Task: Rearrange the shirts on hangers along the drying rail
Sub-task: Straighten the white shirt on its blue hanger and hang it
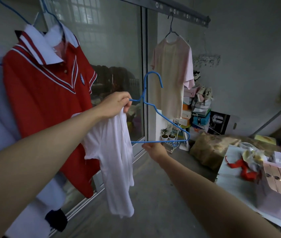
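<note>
My left hand (116, 103) grips the left arm of a blue wire hanger (167, 120) together with the top of a white shirt (114, 162), which hangs down limp from my fingers. My right hand (153, 148) pinches the hanger's bottom bar from below. The hanger is off the rail, tilted, its hook pointing up. A red polo shirt with a white collar (47, 93) hangs on a blue hanger at the left. A pale pink T-shirt (172, 74) hangs on a dark hanger from the grey drying rail (186, 14) at the upper right.
A glass sliding door (119, 48) stands behind the shirts. Stacked shoe boxes (200, 115) and small potted plants (168, 134) sit in the far corner. A table (236, 182) with bags and a red ribbon is at the right. A clip hanger (205, 59) hangs by the wall.
</note>
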### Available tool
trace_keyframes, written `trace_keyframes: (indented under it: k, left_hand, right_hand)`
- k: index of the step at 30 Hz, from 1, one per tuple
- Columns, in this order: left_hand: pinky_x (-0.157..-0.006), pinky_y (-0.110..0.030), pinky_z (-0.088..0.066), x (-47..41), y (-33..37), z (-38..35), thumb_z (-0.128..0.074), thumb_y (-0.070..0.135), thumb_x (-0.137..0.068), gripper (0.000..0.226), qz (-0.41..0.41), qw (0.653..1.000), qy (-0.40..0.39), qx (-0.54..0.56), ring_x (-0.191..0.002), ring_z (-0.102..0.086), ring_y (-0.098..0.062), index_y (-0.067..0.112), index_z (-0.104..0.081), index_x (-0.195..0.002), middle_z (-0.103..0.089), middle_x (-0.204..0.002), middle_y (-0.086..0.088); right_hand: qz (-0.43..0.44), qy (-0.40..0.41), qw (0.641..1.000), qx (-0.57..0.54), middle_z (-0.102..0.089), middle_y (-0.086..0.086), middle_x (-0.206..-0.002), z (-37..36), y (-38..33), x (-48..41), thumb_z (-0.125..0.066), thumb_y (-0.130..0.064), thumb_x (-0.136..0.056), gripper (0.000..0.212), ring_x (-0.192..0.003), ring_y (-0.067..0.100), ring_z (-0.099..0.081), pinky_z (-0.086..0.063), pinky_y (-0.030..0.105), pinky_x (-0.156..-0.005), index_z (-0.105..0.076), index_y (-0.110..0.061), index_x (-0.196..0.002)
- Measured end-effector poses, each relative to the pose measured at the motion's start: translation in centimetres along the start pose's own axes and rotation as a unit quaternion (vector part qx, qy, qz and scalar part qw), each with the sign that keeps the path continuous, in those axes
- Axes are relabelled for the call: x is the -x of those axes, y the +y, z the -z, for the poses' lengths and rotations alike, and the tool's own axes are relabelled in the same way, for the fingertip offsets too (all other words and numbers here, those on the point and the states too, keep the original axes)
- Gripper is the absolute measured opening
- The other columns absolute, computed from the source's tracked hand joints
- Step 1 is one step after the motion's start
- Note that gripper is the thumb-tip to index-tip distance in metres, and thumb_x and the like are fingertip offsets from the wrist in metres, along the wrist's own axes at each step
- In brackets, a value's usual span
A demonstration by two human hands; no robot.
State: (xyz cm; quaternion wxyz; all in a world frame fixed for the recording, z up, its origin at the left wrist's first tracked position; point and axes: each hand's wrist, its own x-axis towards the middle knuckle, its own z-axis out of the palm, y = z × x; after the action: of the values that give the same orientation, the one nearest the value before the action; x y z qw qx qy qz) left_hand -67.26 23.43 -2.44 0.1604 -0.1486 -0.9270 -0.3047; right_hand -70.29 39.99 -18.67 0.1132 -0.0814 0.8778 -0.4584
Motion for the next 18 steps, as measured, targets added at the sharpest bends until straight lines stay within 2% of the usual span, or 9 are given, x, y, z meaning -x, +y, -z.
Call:
trace_keyframes:
  k: [3,6,9,12,15,18]
  left_hand:
    - [-0.072,-0.032,-0.041,0.9,0.4,0.5,-0.036,0.020,-0.080,0.020,0.002,0.999,-0.014,0.043,-0.059,-0.046,-0.015,0.017,-0.050,-0.067,-0.051,-0.057,-0.002]
    - [-0.065,-0.024,-0.039,1.6,0.5,0.9,-0.038,0.019,-0.079,0.018,-0.007,0.997,-0.017,0.079,-0.054,-0.044,-0.011,0.015,-0.048,-0.064,-0.049,-0.053,-0.001]
    - [-0.061,-0.016,-0.039,2.5,-0.1,1.3,-0.040,0.015,-0.080,0.020,0.008,0.994,-0.021,0.108,-0.050,-0.044,-0.005,0.015,-0.047,-0.062,-0.049,-0.048,0.005]
    - [-0.066,-0.019,-0.039,3.2,-0.7,1.2,-0.041,0.012,-0.086,0.027,0.015,0.993,-0.031,0.114,-0.052,-0.045,-0.008,0.015,-0.046,-0.059,-0.049,-0.052,-0.003]
    - [-0.068,-0.019,-0.039,3.7,-1.6,1.5,-0.043,0.011,-0.093,0.036,0.020,0.993,-0.022,0.113,-0.054,-0.045,-0.008,0.014,-0.044,-0.057,-0.050,-0.053,-0.003]
    - [-0.063,-0.011,-0.036,4.3,-2.7,1.6,-0.045,0.009,-0.096,0.041,0.017,0.996,-0.010,0.091,-0.055,-0.044,-0.004,0.010,-0.044,-0.055,-0.051,-0.055,-0.004]
  right_hand:
    - [0.014,-0.015,0.999,-0.039,-0.064,0.009,-0.117,-1.0,-0.7,0.0,-0.055,-0.026,-0.092,0.028,-0.098,0.020,-0.055,-0.041,0.028,-0.080,-0.067,-0.009,-0.111]
    - [0.034,-0.074,0.995,-0.051,-0.062,0.007,-0.096,-2.5,-1.4,0.4,-0.057,-0.025,-0.089,0.016,-0.092,0.020,-0.054,-0.041,0.031,-0.082,-0.068,-0.013,-0.092]
    - [0.052,-0.067,0.993,-0.082,-0.055,0.008,-0.082,-4.8,-1.3,0.1,-0.059,-0.015,-0.085,0.005,-0.081,0.021,-0.050,-0.044,0.031,-0.076,-0.057,-0.011,-0.086]
    - [0.079,-0.096,0.992,-0.011,-0.051,0.002,-0.081,-5.9,-1.1,0.2,-0.059,-0.011,-0.084,0.014,-0.081,0.019,-0.048,-0.042,0.027,-0.073,-0.049,-0.014,-0.093]
    - [0.070,-0.115,0.989,0.058,-0.052,0.001,-0.081,-5.6,0.1,0.5,-0.066,-0.009,-0.078,0.029,-0.079,0.018,-0.050,-0.044,0.021,-0.063,-0.047,-0.020,-0.097]
    - [0.055,-0.077,0.989,0.117,-0.054,-0.004,-0.073,-3.7,2.3,0.5,-0.061,-0.005,-0.074,0.021,-0.080,0.015,-0.053,-0.044,0.020,-0.064,-0.058,-0.021,-0.087]
